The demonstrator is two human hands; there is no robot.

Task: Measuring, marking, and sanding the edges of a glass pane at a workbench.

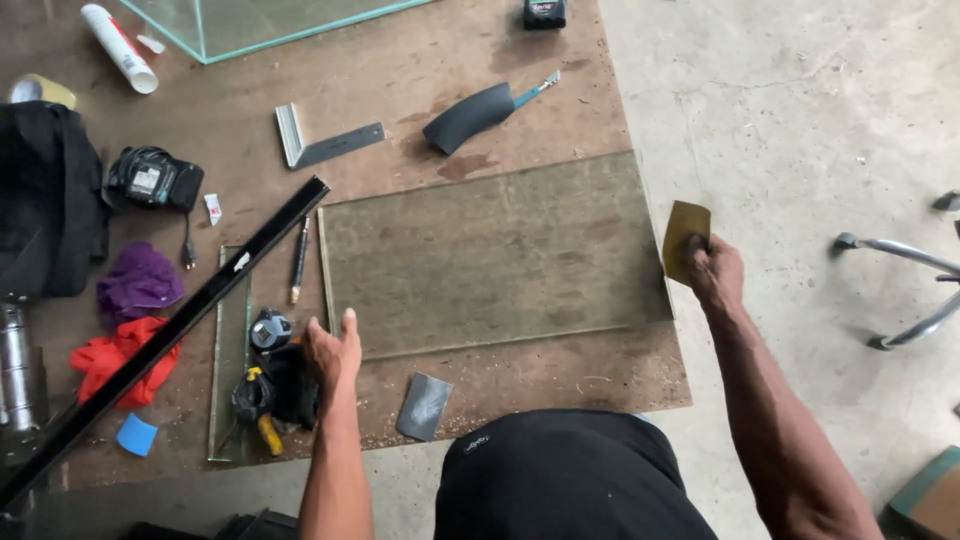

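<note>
The glass sheet [495, 260] lies flat, its long side running left to right. My right hand [715, 268] pinches yellow sandpaper [683, 238] at its right edge. My left hand [333, 355], fingers spread open, presses its near left corner.

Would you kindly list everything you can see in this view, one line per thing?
glass pane: 1, clear, flat on the board's middle
wooden board: 1, brown, on the concrete floor
sandpaper piece: 1, tan, at the pane's right edge
grey sandpaper piece: 1, grey, near board's front edge
glass tank: 1, clear greenish, top left
sealant tube: 1, white, top left
try square: 1, metal, above the pane
long bar: 1, black, lying diagonally at left
rags: 2, purple and red, left
narrow glass strip: 1, clear, left of pane
black bag: 1, far left
left hand: open, resting at pane's near left corner
right hand: grip on the tan sandpaper
</note>
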